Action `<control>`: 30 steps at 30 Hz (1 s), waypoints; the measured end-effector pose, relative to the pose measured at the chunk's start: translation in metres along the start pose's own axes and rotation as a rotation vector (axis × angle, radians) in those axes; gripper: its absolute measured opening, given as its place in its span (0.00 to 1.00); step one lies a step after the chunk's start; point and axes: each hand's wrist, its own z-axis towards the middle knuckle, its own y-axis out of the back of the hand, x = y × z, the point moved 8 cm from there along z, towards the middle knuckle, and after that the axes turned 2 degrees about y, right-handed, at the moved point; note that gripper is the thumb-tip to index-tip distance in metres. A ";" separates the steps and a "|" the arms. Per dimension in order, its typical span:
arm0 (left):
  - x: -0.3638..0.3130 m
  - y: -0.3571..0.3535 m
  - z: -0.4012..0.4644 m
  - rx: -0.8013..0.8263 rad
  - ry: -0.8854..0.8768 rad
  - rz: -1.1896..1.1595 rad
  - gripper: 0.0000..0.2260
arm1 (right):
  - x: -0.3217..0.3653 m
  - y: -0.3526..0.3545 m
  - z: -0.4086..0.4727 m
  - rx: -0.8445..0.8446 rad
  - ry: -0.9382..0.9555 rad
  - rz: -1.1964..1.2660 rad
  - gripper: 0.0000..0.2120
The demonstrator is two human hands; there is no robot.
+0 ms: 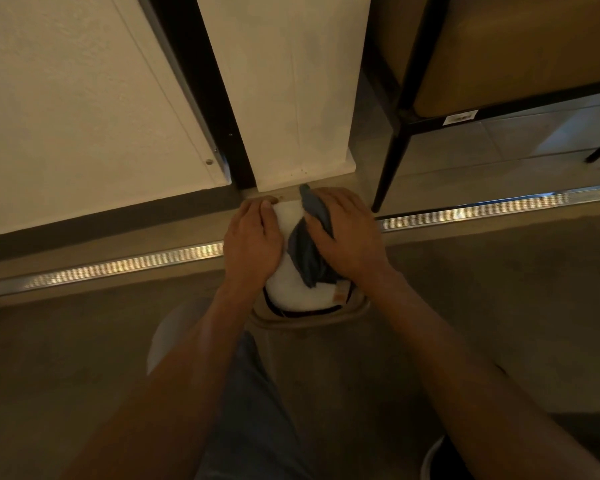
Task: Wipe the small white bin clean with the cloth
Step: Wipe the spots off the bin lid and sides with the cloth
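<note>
- Head view, nearest the camera at 6 o'clock: two bare forearms reach forward over a leg in blue fabric, and a white-edged shoe shows at 5 o'clock.
- Just below centre, a beige base with a dark-rimmed opening stands on the grey floor; the small white bin sits on it, its rounded white surface turned up toward the camera.
- Left hand lies over the bin's 9 o'clock side, fingers curved around the white surface and gripping it, fingertips reaching the far edge.
- Right hand covers the bin's 3 o'clock side, fingers bent over the blue cloth and pressing it against the bin.
- That cloth runs as a dark blue band across the bin between the two hands; one end pokes out past the right fingertips at 12 o'clock, and the other bunches near the wrist, beside a small tan tag.
- Beyond the hands, a ribbed metal strip crosses the floor from 8 o'clock to 3 o'clock.
- Farther out at 12 o'clock, a white panel stands upright, with a black gap beside it and a second white panel at 10 o'clock.
- At 2 o'clock, farthest off, a black-framed piece of furniture with a tan surface stands on thin black legs, with a small white label on its frame.
</note>
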 end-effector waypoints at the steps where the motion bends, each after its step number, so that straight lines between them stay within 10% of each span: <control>1: -0.001 0.001 -0.001 0.001 -0.001 0.006 0.18 | -0.002 0.003 -0.014 -0.060 -0.019 0.090 0.23; 10: -0.001 0.001 -0.001 0.023 -0.002 -0.032 0.18 | -0.028 -0.004 -0.041 -0.047 -0.538 0.475 0.26; 19: 0.003 -0.003 0.002 0.013 0.007 -0.028 0.20 | -0.029 -0.021 0.050 0.585 -0.504 -0.075 0.26; 27: 0.003 -0.005 -0.001 0.033 0.020 -0.027 0.21 | -0.019 -0.001 -0.009 -0.016 -0.192 0.239 0.20; 30: 0.002 -0.004 -0.002 0.027 0.014 -0.020 0.20 | -0.015 0.001 -0.063 -0.168 -0.378 0.402 0.23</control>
